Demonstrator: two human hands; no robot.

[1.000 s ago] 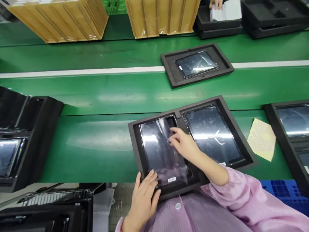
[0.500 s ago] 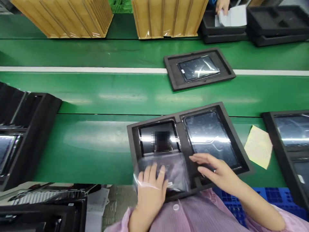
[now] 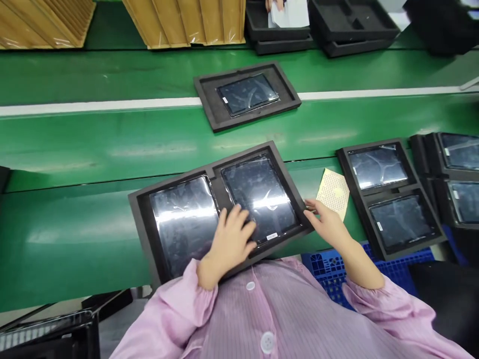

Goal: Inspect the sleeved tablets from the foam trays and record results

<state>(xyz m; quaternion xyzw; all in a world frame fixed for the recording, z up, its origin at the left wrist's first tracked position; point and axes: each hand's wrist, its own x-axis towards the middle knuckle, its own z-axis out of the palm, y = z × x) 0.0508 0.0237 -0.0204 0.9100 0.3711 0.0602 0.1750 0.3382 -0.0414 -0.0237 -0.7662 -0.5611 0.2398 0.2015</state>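
Observation:
A black foam tray lies on the green bench in front of me with two dark screens in it, a left screen and a right screen, both under clear film. My left hand rests flat on the tray's middle divider and the right screen's near corner, fingers spread. My right hand touches the tray's right edge with its fingers partly stretched out. Neither hand holds anything.
A yellow dotted sheet lies right of the tray. Another two-screen tray and more trays sit at right. A single-screen tray rides the far belt. Brown cartons, black trays and another person's hand are beyond. Blue crate below.
The film bag my left hand pressed on the left screen is gone from view. My left hand moved to the tray's middle, my right hand to its right edge. The view swung right.

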